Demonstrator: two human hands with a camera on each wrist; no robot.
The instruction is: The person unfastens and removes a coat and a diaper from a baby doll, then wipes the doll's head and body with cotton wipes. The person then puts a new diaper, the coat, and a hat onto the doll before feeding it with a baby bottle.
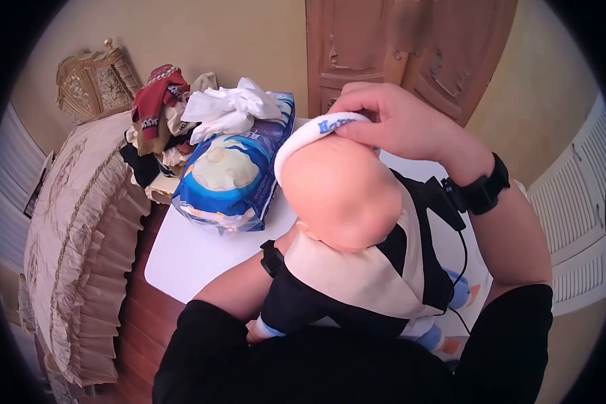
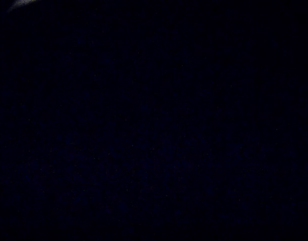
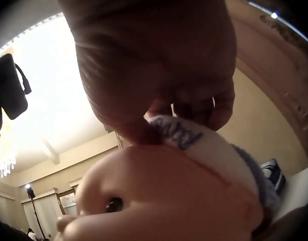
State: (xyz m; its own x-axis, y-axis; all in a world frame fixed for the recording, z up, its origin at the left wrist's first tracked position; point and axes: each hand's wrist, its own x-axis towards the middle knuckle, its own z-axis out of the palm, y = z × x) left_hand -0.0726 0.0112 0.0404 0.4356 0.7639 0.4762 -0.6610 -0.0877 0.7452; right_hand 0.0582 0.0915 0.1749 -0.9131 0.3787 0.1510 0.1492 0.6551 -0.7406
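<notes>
A baby doll (image 1: 340,195) in a cream and black top is held upright against the person's front. A white baby hat (image 1: 303,143) with blue lettering sits at the back and top of its head. The right hand (image 1: 394,121) pinches the hat's edge between thumb and fingers; in the right wrist view the thumb lies at the lettering, above the doll's forehead. The left arm reaches behind the doll, where only the base of the left hand (image 1: 289,240) shows beside the neck and the fingers are hidden. Nearly all of the left wrist view is black.
On the white table (image 1: 175,259) lies a blue plastic package (image 1: 225,175) with white cloth (image 1: 229,111) on top. A pile of clothes (image 1: 158,121) stands behind it at left, near a bed (image 1: 81,249). Wooden doors (image 1: 357,40) are at the back.
</notes>
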